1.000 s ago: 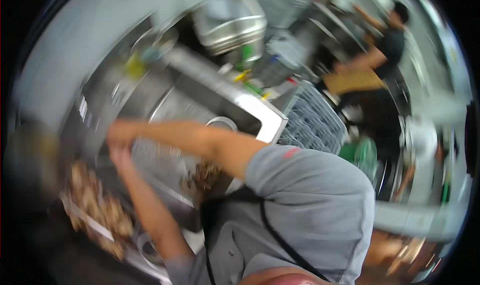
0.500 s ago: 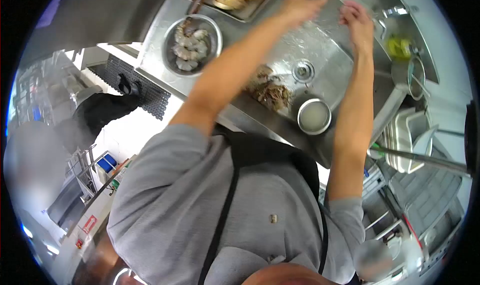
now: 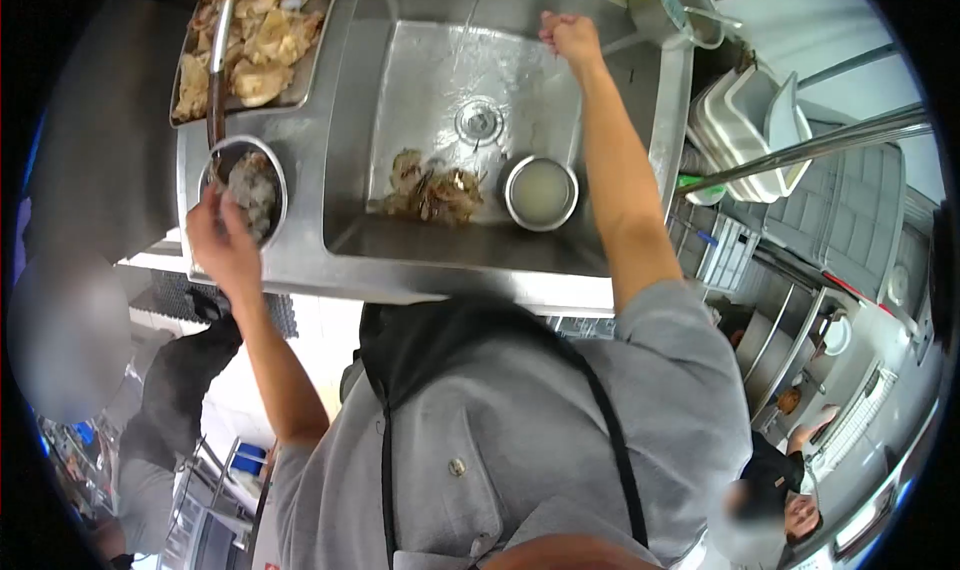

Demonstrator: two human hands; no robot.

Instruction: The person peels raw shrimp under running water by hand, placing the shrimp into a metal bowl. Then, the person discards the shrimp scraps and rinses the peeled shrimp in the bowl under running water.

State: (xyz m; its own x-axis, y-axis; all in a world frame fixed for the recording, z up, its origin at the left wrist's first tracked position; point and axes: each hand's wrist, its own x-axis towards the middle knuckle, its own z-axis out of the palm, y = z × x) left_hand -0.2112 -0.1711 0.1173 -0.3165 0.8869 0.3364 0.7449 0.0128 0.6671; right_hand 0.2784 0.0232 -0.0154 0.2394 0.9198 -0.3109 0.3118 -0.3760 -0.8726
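Observation:
My left hand (image 3: 225,240) is at the near rim of a round metal bowl (image 3: 283,195) on the left counter, fingers stretched and apart over it. Peeled grey shrimp (image 3: 254,192) lie in the bowl, just beyond the fingertips. My right hand (image 3: 572,36) is above the far right part of the steel sink (image 3: 420,80), fingers curled closed; whatever they hold is too small to make out. Down in the sink, a brown heap of shrimp shells and heads (image 3: 440,195) lies left of a round metal container (image 3: 541,193) of cloudy liquid.
A metal tray (image 3: 308,90) of pale, yellowish meat pieces stands behind the bowl, with a long handle (image 3: 222,50) across it. A drain (image 3: 479,121) is in the sink floor. White plastic tubs (image 3: 740,120) and a metal rail (image 3: 830,140) are at right. Other people stand lower left and lower right.
My left hand has moved from the far side of the sink to the shrimp bowl. My right hand stays over the sink, curled. The view has shifted and turned.

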